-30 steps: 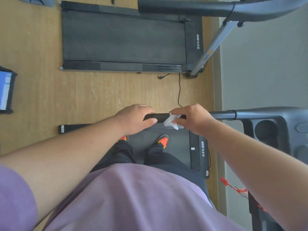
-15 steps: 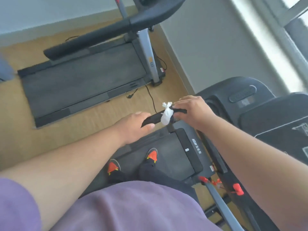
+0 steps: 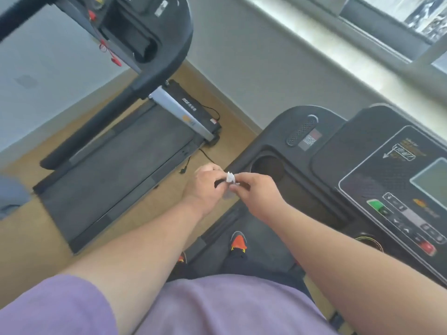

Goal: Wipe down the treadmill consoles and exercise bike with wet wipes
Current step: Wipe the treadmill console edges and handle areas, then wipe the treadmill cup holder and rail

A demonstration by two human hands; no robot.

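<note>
The wet wipe (image 3: 229, 177), small and crumpled, sits between my two hands, just left of the console (image 3: 377, 180) of the treadmill I stand on. My right hand (image 3: 254, 193) pinches it at the fingertips. My left hand (image 3: 205, 187) is curled and meets the wipe from the left; whether it grips the wipe or the dark handrail end behind it, I cannot tell. The wipe is not touching the console panel. No wet streaks show on the panel, so I judge this console not yet wiped. A second treadmill (image 3: 125, 160) lies to the far left, its console (image 3: 135, 27) untouched at present. No exercise bike is in view. Most of the task appears outstanding.
</note>
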